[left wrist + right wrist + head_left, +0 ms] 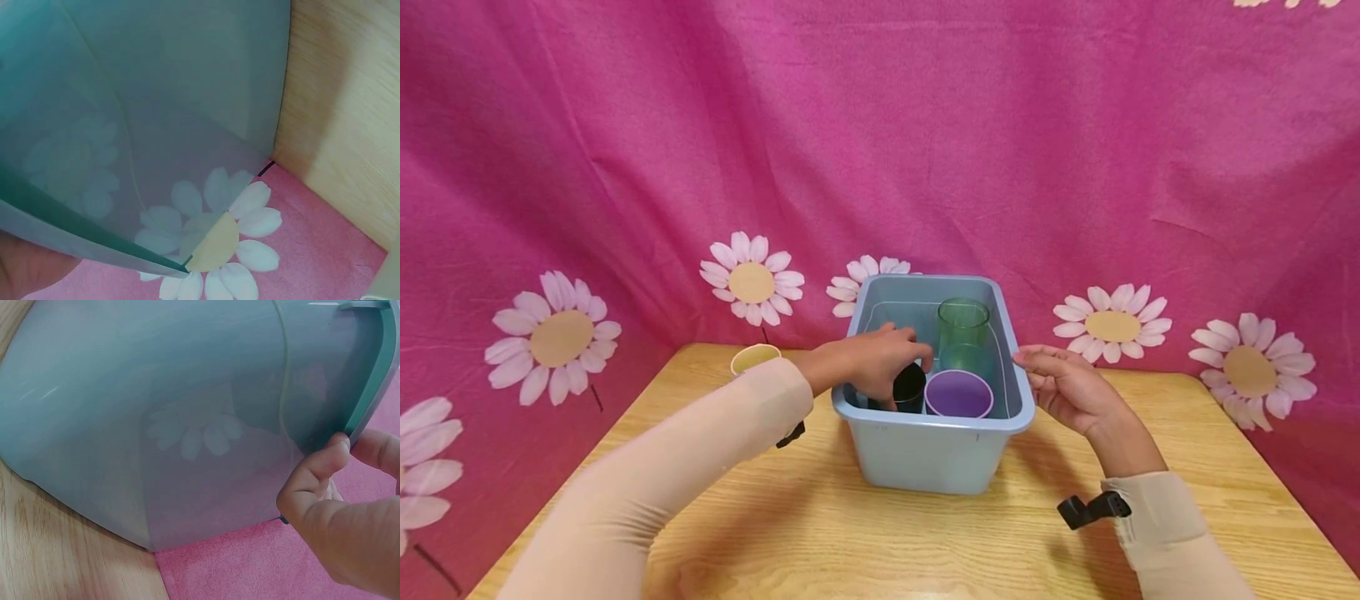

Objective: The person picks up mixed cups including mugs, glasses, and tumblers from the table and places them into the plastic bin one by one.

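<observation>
A blue-grey plastic tub (pixel 932 454) stands on the wooden table. Reaching over its left side, my left hand (pixel 883 362) grips a black cup (pixel 912 387) near the tub's front, fingers curled at the cup's rim. Beside that cup is a purple cup (pixel 958 393), and behind it a green transparent glass (pixel 964 329), both inside the tub. My right hand (pixel 1067 387) pinches the tub's right rim; the right wrist view shows its thumb and fingers at the rim (pixel 369 381). In the left wrist view the tub wall (pixel 187 75) hides most of the left hand.
A yellow cup (pixel 756 358) stands on the table (pixel 820 542) left of the tub, partly behind my left forearm. A pink cloth (pixel 880 150) with white daisies hangs behind and at both sides. Black straps sit at both wrists.
</observation>
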{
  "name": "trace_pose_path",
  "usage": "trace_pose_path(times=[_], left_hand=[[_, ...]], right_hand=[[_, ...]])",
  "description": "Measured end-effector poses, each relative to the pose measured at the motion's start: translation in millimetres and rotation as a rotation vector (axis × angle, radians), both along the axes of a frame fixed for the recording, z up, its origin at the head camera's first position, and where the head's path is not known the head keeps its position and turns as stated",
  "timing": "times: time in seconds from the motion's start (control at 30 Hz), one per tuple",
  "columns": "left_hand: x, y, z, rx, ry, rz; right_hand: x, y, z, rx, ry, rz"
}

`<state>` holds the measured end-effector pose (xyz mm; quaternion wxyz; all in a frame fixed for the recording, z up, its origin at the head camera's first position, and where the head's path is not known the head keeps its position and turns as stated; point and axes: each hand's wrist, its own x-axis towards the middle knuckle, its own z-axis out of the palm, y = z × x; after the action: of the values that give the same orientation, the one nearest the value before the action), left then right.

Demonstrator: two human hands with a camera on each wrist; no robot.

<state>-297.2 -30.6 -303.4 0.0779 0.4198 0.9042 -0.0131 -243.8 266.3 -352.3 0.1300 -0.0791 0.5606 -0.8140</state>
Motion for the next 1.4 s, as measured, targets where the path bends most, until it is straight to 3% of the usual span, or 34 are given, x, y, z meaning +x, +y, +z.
trace_pose_path(times=[0.73,1.4], left_hand=[[-3.7,17.0,-15.9,-0.091,-0.061,0.075],[-5.1,21.5,-17.5,-0.133,-0.102,0.09]], right_hand=[[0.8,-0.9,0.2,-0.007,-0.006,0.011],[-0.8,0.9,1.2,0.006,-0.024,-0.007]])
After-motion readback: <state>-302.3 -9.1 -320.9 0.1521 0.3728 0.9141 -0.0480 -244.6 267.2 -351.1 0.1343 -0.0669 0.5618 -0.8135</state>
